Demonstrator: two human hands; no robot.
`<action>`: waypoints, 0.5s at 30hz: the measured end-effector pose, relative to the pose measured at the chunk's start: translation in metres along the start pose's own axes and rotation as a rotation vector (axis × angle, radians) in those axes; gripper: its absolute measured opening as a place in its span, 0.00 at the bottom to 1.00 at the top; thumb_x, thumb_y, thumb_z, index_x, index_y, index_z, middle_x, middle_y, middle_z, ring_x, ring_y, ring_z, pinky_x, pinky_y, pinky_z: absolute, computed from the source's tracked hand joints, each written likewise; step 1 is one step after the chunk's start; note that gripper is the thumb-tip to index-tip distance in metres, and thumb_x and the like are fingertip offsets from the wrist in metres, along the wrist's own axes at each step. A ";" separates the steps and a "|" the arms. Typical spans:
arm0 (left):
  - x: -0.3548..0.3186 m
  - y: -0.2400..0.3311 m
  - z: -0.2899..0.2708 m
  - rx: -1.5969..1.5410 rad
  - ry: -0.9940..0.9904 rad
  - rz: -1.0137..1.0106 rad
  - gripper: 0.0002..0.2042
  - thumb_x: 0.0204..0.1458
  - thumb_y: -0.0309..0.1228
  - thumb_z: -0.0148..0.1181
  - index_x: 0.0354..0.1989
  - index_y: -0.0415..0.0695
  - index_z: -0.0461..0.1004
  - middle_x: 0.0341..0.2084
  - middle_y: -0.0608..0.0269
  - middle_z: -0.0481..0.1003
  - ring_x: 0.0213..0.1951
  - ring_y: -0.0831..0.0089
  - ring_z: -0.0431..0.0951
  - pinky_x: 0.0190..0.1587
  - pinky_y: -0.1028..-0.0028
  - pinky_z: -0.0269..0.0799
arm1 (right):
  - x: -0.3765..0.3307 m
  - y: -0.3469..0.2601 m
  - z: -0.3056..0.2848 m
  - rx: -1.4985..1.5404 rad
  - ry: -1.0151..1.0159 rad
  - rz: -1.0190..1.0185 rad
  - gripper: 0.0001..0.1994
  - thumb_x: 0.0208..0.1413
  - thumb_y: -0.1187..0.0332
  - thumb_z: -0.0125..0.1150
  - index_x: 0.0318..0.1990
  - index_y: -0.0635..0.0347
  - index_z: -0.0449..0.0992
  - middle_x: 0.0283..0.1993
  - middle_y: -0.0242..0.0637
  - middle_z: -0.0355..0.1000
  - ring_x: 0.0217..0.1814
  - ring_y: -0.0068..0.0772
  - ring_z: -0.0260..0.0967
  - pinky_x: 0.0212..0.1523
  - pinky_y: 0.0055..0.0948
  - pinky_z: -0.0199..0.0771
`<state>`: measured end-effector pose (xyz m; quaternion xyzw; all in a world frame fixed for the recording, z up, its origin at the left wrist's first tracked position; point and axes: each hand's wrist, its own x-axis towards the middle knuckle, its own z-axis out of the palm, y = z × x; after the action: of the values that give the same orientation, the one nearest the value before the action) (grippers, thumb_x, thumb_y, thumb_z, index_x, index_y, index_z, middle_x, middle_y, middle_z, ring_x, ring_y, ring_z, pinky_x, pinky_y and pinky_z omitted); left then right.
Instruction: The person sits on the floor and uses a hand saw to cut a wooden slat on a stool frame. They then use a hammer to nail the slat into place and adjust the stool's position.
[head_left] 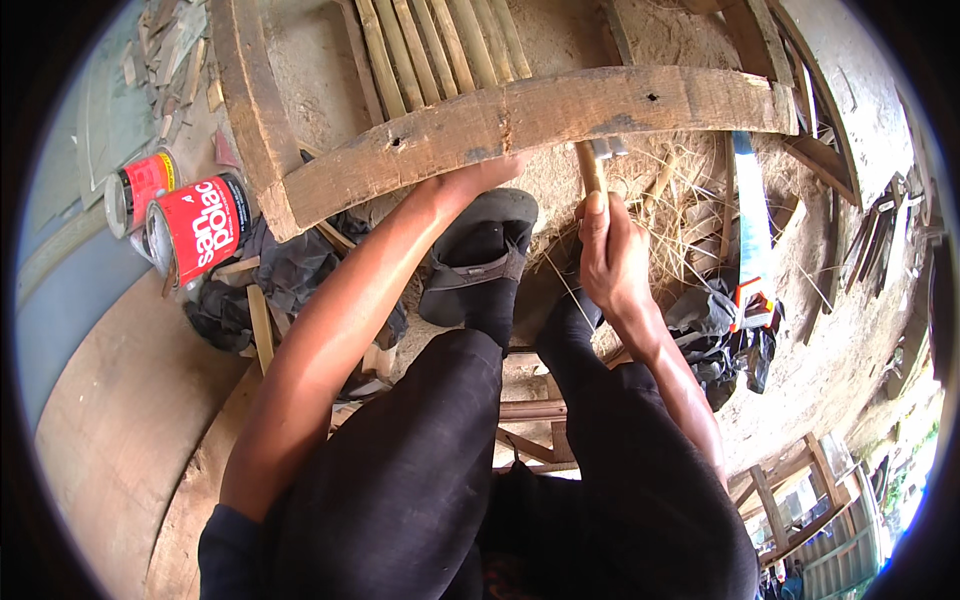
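Note:
A weathered wooden rail [570, 108], part of a wooden frame, crosses in front of me. My right hand [612, 250] is closed around the wooden handle of a hammer [590, 170], thumb lying along it. The hammer's metal head shows just under the rail's near edge, partly covered by it. My left hand [482, 178] reaches under the same rail, left of the hammer. Its fingers are hidden behind the wood, so I cannot see what they touch. Thin wooden slats [440, 50] run away from me beyond the rail.
A handsaw [750, 200] with an orange-and-white handle leans at the right, near black plastic [705, 325]. Straw-like shavings [680, 200] litter the floor. Two red paint cans [195, 225] stand left. Wood scraps [885, 230] lie far right. My sandalled foot [475, 260] is below the rail.

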<state>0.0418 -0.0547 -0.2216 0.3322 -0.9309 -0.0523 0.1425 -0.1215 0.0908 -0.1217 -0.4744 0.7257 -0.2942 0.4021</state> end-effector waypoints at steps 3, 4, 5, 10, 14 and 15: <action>0.004 0.001 -0.015 -0.329 0.103 -0.056 0.14 0.52 0.36 0.65 0.45 0.45 0.81 0.39 0.57 0.82 0.42 0.55 0.81 0.44 0.61 0.75 | -0.005 -0.011 -0.005 0.055 0.022 0.043 0.19 0.71 0.58 0.44 0.38 0.68 0.69 0.22 0.53 0.71 0.24 0.59 0.71 0.27 0.47 0.69; 0.008 0.004 -0.028 -0.436 0.088 -0.108 0.14 0.53 0.36 0.64 0.45 0.45 0.81 0.39 0.57 0.82 0.42 0.55 0.80 0.44 0.61 0.75 | -0.005 -0.013 -0.008 0.063 0.020 0.068 0.19 0.71 0.57 0.44 0.38 0.68 0.69 0.22 0.53 0.70 0.24 0.59 0.71 0.27 0.46 0.68; 0.011 0.006 -0.035 -0.543 0.071 -0.160 0.14 0.53 0.36 0.64 0.45 0.45 0.81 0.39 0.57 0.82 0.42 0.55 0.80 0.44 0.61 0.75 | -0.006 -0.005 -0.007 0.088 0.006 0.093 0.19 0.71 0.56 0.44 0.39 0.67 0.69 0.22 0.51 0.70 0.24 0.55 0.71 0.27 0.44 0.68; 0.005 -0.013 -0.017 -0.416 0.009 -0.229 0.14 0.54 0.37 0.64 0.45 0.43 0.80 0.38 0.55 0.81 0.41 0.56 0.81 0.43 0.60 0.76 | -0.015 0.009 -0.008 0.102 -0.004 0.108 0.19 0.72 0.56 0.43 0.41 0.66 0.69 0.22 0.49 0.69 0.23 0.51 0.70 0.27 0.44 0.67; 0.005 -0.026 -0.004 -0.603 0.078 -0.331 0.14 0.54 0.37 0.64 0.46 0.44 0.79 0.40 0.57 0.81 0.41 0.58 0.82 0.42 0.60 0.76 | -0.018 0.008 -0.005 0.151 -0.054 0.119 0.19 0.73 0.56 0.41 0.43 0.67 0.68 0.22 0.48 0.68 0.23 0.49 0.70 0.26 0.43 0.67; 0.006 -0.024 -0.003 -0.615 0.128 -0.311 0.14 0.54 0.37 0.63 0.47 0.45 0.79 0.41 0.57 0.81 0.42 0.58 0.82 0.43 0.60 0.76 | -0.018 0.010 -0.004 0.150 -0.055 0.112 0.19 0.73 0.56 0.41 0.43 0.67 0.68 0.22 0.48 0.68 0.22 0.49 0.70 0.26 0.43 0.67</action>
<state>0.0523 -0.0772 -0.2216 0.4141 -0.7990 -0.3306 0.2845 -0.1248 0.1112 -0.1221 -0.4096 0.7156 -0.3118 0.4721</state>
